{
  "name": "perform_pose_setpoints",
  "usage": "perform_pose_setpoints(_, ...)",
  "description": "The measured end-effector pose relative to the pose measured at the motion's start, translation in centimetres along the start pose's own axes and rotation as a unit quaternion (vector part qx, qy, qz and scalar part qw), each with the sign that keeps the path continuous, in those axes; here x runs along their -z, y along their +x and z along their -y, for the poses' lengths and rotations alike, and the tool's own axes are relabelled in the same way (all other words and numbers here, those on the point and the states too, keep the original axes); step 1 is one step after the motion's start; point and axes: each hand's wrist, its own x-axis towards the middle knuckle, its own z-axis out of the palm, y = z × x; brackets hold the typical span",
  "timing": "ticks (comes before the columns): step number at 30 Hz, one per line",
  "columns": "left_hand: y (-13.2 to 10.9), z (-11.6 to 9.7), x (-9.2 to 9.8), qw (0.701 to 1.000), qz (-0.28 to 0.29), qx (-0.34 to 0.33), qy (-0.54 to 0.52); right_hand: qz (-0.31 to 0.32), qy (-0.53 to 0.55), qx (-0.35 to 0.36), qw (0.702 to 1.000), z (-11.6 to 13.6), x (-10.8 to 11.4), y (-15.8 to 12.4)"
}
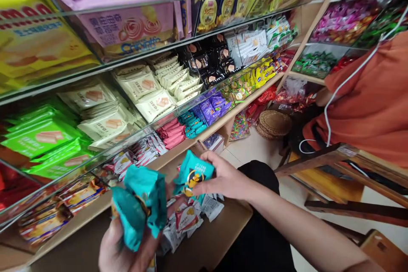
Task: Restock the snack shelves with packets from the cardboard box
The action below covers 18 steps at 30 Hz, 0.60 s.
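Several teal snack packets [145, 195] are bunched in my left hand [123, 244], which is at the bottom, over a cardboard box [79, 238]. My right hand [225, 178] pinches another teal packet [194, 174] between thumb and fingers, just right of the bunch, above the box. Beneath the hands, inside the box, lie small white and red packets [188, 221]. More teal packets [193, 124] sit in a low shelf compartment beyond the box, between pink packets [171, 133] and purple packets [213, 107].
Glass-fronted shelves [178, 112] of wrapped snacks run across the left and back. A person in an orange garment [366, 102] is at the right, beside a wooden chair [344, 195] and a white cable [350, 70]. Woven baskets [273, 123] stand on the floor.
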Motion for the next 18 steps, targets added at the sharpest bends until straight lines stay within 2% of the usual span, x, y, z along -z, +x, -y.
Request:
perform_pose_setpoints(3,-0.4,-0.1,-0.3,0.997,0.048,0.062,-0.027,0.0,-0.026,0.0,1.0,0.2,-2.6,-0.6)
perform_pose_setpoints(6,-0.7,-0.3,1.0,0.993,0.05,0.094,-0.055,-0.008,0.01,-0.008,1.0,-0.3,-4.5,-0.5)
perform_pose_setpoints(9,-1.1,-0.3,2.1,0.994,0.022,0.077,-0.074,-0.028,0.088,-0.044,0.995,-1.0,-6.5,-0.4)
perform_pose_setpoints(13,-1.6,-0.3,2.4,0.994,-0.009,0.059,-0.091,-0.045,0.236,-0.134,0.962,-1.3,-8.5,-0.5)
perform_pose_setpoints(16,-1.8,-0.6,2.6,0.993,-0.018,0.046,-0.107,-0.071,0.296,-0.133,0.943,-1.2,-9.2,-0.7)
perform_pose_setpoints(18,-1.8,-0.8,2.8,0.992,-0.021,0.042,-0.12,-0.062,0.3,-0.136,0.942,-1.5,-9.4,-0.9)
